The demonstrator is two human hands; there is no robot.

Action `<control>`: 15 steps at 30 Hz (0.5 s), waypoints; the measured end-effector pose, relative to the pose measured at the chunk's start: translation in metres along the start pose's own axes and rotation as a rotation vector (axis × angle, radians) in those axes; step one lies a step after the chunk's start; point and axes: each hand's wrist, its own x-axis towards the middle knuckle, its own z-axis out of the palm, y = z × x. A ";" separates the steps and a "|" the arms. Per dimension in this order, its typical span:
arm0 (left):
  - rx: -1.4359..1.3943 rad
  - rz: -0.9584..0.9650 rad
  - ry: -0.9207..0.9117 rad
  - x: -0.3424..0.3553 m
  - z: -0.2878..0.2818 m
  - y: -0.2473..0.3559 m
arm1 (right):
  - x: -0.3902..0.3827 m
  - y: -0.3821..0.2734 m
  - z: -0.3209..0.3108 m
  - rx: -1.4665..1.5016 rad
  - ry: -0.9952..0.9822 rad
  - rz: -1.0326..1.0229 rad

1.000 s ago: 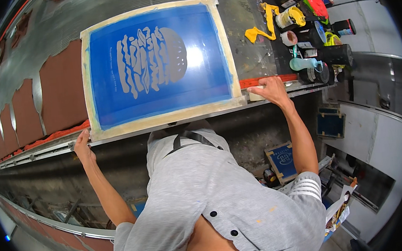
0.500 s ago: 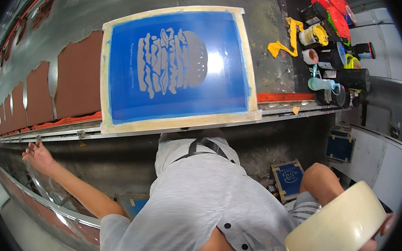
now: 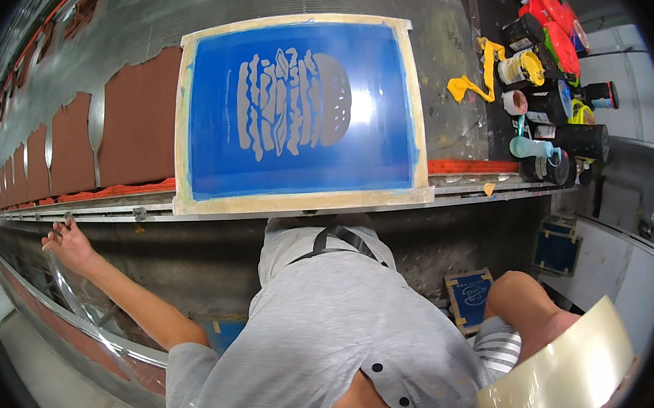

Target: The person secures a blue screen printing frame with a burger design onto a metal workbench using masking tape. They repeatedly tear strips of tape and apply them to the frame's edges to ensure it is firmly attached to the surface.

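Observation:
A wooden-framed printing screen [image 3: 304,201] with blue mesh and a pale striped motif lies on the long metal table [image 3: 452,36] ahead of me. My left hand [image 3: 68,245] reaches far left to the table's front rail and pinches the end of a clear tape strip [image 3: 84,316]. That strip curves down and back toward my body. Close to the camera at the lower right is a big roll of clear tape [image 3: 559,373], which my right hand [image 3: 559,326] holds. The roll hides most of that hand.
Brown panels [image 3: 139,118] lie in a row on the table to the screen's left. Ink jars, black bottles and red containers [image 3: 550,29] crowd the right end, beside a yellow rag [image 3: 470,84]. Blue boxes [image 3: 470,296] stand under the table.
Both hands have left the screen's near edge. The left hand went out to the left along the rail. The right hand drew back and now holds the tape roll close to the camera.

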 end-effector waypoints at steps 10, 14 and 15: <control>-0.066 -0.002 0.037 -0.025 -0.013 0.014 | -0.067 0.175 0.101 -0.053 -0.096 0.621; -0.079 -0.071 0.059 -0.041 0.003 -0.008 | -0.166 0.232 0.184 -0.387 -0.525 0.262; -0.088 -0.074 0.058 -0.044 0.006 -0.011 | -0.173 0.229 0.190 -0.413 -0.613 0.242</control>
